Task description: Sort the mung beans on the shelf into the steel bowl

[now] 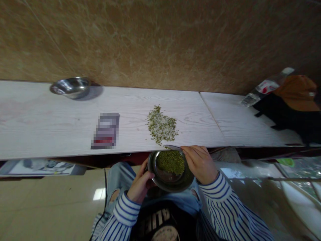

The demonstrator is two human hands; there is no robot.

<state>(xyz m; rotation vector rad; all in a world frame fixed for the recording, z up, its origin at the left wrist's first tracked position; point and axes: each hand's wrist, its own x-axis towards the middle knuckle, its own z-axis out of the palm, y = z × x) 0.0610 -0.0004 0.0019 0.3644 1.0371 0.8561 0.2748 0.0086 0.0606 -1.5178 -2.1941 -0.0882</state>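
My left hand is closed on the left rim of a steel bowl, thumb on top, just below the table's front edge. Green beans that look like mung beans lie in the bowl. Over its far right rim, my right hand grips a thin, flat, greyish tool; its kind is not clear. The tool's tip points left along the table edge, touching or close to a few beans. Beyond it, a loose patch of green beans mixed with white grains is spread on the table.
On the white wood-grain table, a second steel bowl stands far left by the wall. A blurred-out flat item lies left of the beans. At right are a plastic bottle, a brown cap and dark cloth. An open drawer juts out lower left.
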